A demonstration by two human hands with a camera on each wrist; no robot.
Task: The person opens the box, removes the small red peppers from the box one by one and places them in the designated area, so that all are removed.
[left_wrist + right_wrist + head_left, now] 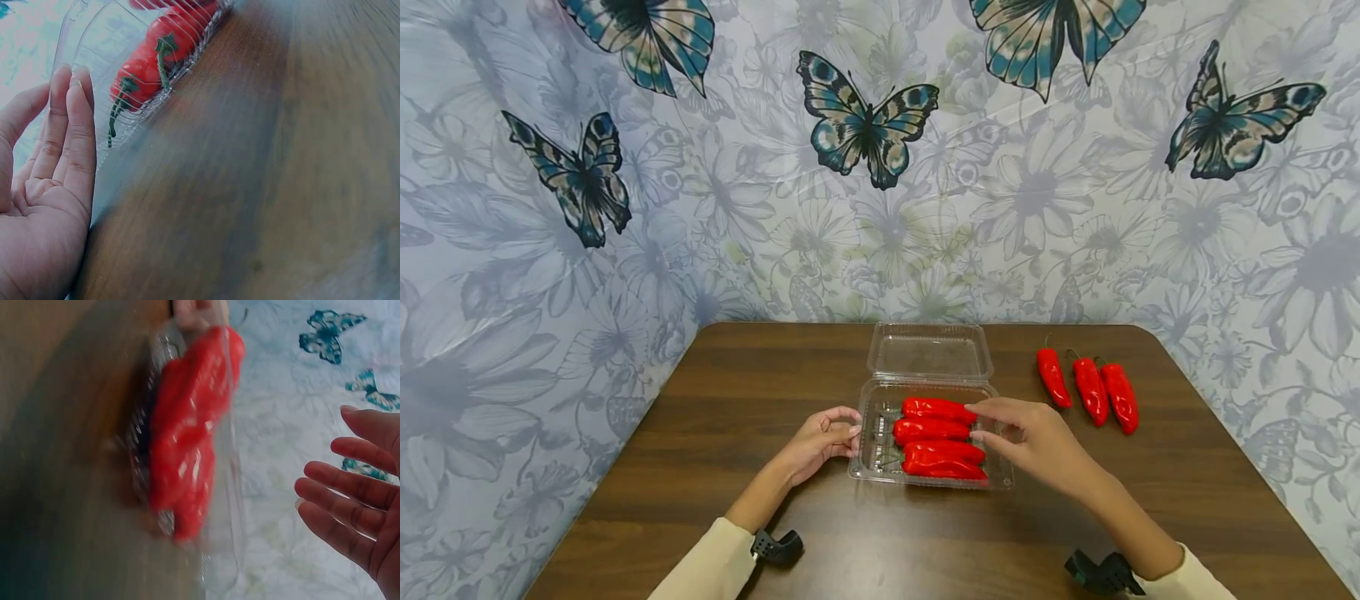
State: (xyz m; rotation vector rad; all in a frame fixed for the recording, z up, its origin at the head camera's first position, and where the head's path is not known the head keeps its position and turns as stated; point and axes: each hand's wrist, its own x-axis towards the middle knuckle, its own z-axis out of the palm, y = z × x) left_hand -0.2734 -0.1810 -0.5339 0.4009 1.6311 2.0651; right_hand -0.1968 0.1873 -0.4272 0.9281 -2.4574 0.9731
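Note:
A clear plastic clamshell container (880, 392) stands on the table with its lid (929, 352) folded back. Several glossy red peppers (934, 430) lie side by side in its base. At the container's left edge, my left hand (820, 442) pinches the rim between thumb and fingers. Green stems (128, 87) of the peppers show through the ribbed wall in the left wrist view. My right hand (1037, 437) hovers by the container's right side, fingertips close to the pepper ends. In the right wrist view, its fingers (340, 484) are spread, with nothing held between them.
Three more red peppers (1091, 390) lie in a row on the back right of the brown wooden table (760, 358). Behind the table hangs a backdrop (1037, 192) printed with butterflies and flowers. A black wrist device (778, 547) sits on each forearm.

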